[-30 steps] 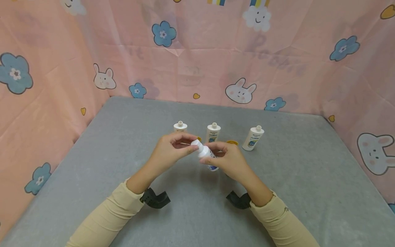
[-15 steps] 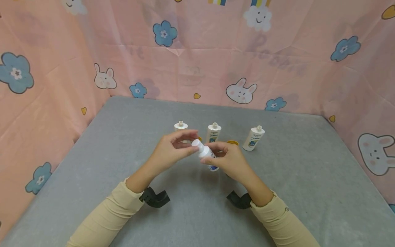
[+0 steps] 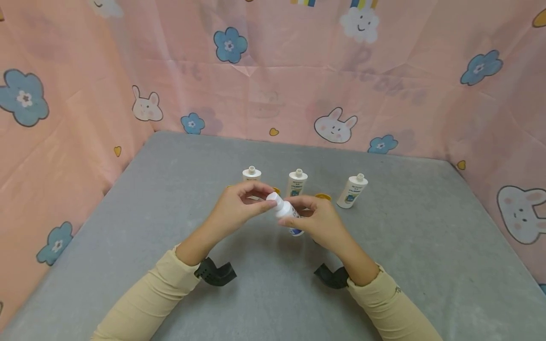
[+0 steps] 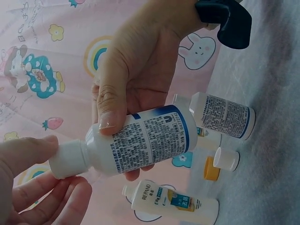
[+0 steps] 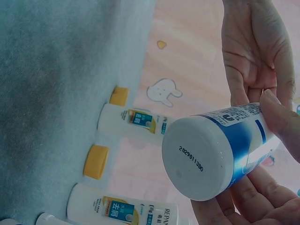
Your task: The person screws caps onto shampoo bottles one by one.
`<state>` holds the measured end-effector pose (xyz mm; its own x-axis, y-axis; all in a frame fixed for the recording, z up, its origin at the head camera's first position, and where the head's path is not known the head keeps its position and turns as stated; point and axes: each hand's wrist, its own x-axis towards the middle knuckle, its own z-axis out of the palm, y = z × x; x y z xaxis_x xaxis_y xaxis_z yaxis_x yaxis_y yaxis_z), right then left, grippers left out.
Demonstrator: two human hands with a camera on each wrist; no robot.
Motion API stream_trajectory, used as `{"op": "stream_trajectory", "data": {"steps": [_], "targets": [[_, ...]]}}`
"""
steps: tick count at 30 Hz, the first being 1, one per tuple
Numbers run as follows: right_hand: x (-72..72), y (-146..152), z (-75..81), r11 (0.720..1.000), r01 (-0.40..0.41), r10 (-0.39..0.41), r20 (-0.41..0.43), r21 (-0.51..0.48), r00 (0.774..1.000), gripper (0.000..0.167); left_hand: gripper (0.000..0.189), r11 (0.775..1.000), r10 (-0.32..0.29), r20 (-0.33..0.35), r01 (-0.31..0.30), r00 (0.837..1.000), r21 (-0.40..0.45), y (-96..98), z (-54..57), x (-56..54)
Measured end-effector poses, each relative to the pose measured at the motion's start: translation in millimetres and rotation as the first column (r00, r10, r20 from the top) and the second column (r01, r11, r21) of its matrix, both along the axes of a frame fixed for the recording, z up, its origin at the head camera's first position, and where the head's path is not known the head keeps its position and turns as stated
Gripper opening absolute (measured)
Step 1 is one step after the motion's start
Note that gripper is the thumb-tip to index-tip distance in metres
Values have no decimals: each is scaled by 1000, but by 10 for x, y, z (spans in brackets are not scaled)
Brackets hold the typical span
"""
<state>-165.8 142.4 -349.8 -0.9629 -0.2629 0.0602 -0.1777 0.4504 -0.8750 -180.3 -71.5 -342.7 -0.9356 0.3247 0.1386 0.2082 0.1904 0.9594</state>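
In the head view my left hand (image 3: 232, 206) pinches the white cap (image 4: 70, 159) of a small white bottle (image 4: 150, 140) between thumb and fingers. The cap sits on the bottle's neck; whether it is tight I cannot tell. My right hand (image 3: 320, 220) grips the bottle's body, thumb on one side and fingers on the other. The bottle is tilted, its neck toward my left hand, held above the table. Dense print and a blue band cover its label. Its round white base (image 5: 197, 159) fills the middle of the right wrist view.
Three uncapped shampoo bottles stand behind the hands: left (image 3: 251, 173), middle (image 3: 297, 182) and right (image 3: 351, 192). Yellow caps (image 3: 323, 196) lie among them. Another white bottle (image 4: 225, 115) and a white cap (image 4: 226, 159) stand on the grey table (image 3: 409, 246). A pink curtain (image 3: 277, 66) hangs behind.
Both hands keep their hold on the bottle and cap. The left fingers have closed slightly around the cap. The head view has shifted a little.
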Motion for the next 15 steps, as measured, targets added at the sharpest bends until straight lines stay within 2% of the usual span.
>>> {"op": "stream_trajectory", "data": {"steps": [10,15], "targets": [[8,2,-2,1000,13,-13,12,4,1000,39,33,999,-42,10,41,999,21,3,15,15],[5,0,3,1000,10,-10,13,6,1000,40,40,999,-19,18,18,1000,35,-16,15,11]]}}
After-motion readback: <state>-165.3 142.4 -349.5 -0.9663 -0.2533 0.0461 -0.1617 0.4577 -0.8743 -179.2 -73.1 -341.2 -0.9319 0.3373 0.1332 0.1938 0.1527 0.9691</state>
